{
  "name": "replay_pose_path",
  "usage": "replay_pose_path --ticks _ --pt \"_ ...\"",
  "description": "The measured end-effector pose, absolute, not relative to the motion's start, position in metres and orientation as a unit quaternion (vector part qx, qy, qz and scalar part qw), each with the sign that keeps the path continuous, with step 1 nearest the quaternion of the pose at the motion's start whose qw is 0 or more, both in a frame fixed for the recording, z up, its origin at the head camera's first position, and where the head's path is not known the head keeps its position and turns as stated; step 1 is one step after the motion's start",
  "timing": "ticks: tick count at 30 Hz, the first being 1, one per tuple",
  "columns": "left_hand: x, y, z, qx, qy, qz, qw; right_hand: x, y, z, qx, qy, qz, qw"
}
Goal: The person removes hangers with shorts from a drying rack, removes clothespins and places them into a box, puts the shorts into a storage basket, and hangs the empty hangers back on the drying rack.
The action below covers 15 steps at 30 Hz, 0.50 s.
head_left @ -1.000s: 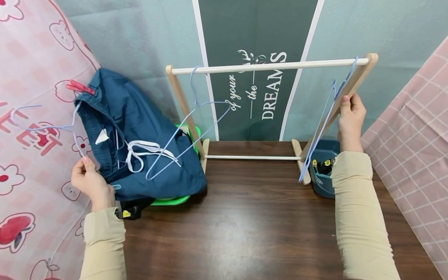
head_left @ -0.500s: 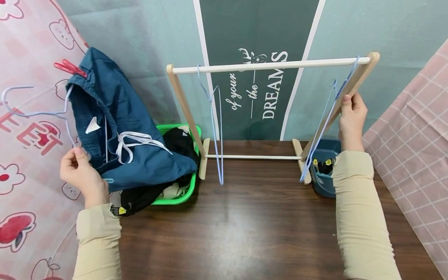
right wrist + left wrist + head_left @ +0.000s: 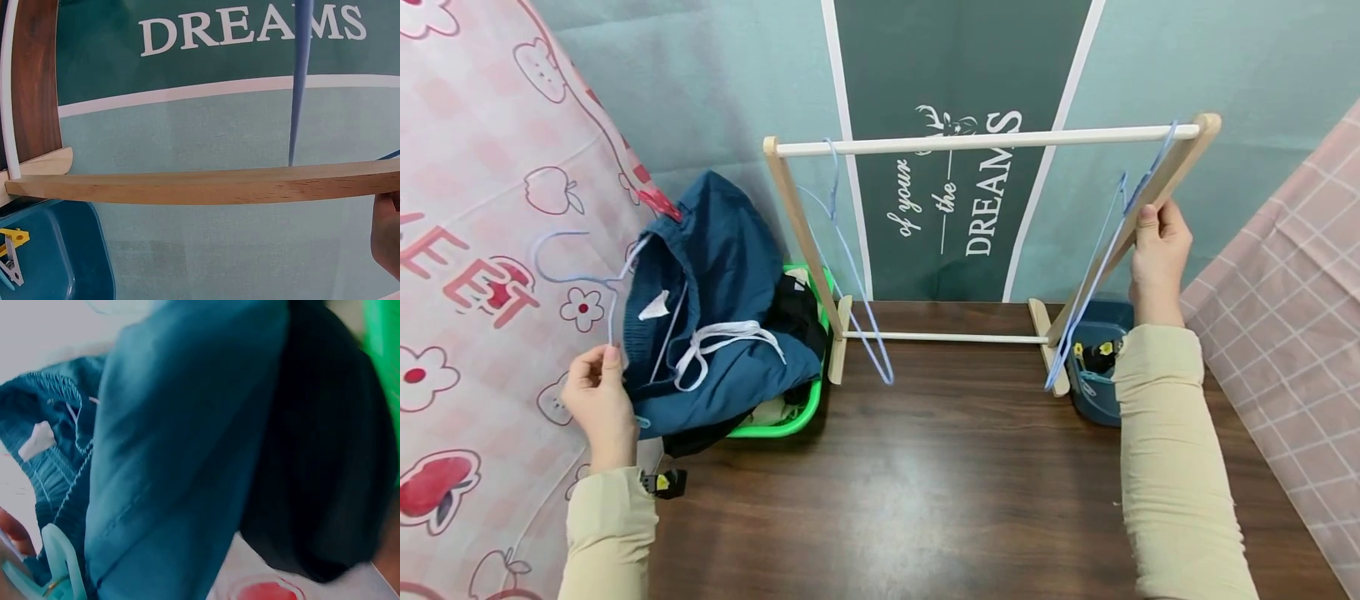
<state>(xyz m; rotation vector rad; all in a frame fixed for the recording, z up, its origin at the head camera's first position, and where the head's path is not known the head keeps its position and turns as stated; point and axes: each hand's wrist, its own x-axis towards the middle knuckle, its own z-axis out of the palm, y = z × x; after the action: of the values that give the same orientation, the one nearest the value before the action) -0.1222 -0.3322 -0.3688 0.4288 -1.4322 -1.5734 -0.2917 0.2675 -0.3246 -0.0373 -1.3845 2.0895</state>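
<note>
My left hand (image 3: 601,408) pinches a lilac wire hanger (image 3: 574,281) at the far left, its hook pointing left. Blue drawstring shorts (image 3: 730,250) hang sideways on it, waistband open toward the left, white cord tied in a bow. A red clothespin (image 3: 662,204) clips the far side of the waistband; a teal clothespin (image 3: 59,569) sits beside my left fingers. My right hand (image 3: 1159,258) grips the right wooden post (image 3: 206,187) of a small drying rack. Two more wire hangers are on its white top rail (image 3: 970,142), one at the left end (image 3: 832,200), one by the right post.
Beneath the shorts stands a green basket (image 3: 782,429) with black and light clothes. A dark blue bin (image 3: 1101,321) holding clothespins (image 3: 15,237) is behind the rack's right foot. Patterned cloths hang on all sides of the brown table (image 3: 910,467).
My left hand with the hanger and shorts went left, then came back right and lower over the basket. The rack's left hanger has swung round on the rail. My right hand stays put.
</note>
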Motion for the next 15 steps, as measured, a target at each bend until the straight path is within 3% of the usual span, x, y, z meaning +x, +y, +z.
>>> replay_pose_path --ticks 15 --pt "-0.117 -0.338 -0.399 0.178 -0.797 -0.461 0.346 -0.285 0.262 -0.315 -0.049 -0.507 0.813 0.28"
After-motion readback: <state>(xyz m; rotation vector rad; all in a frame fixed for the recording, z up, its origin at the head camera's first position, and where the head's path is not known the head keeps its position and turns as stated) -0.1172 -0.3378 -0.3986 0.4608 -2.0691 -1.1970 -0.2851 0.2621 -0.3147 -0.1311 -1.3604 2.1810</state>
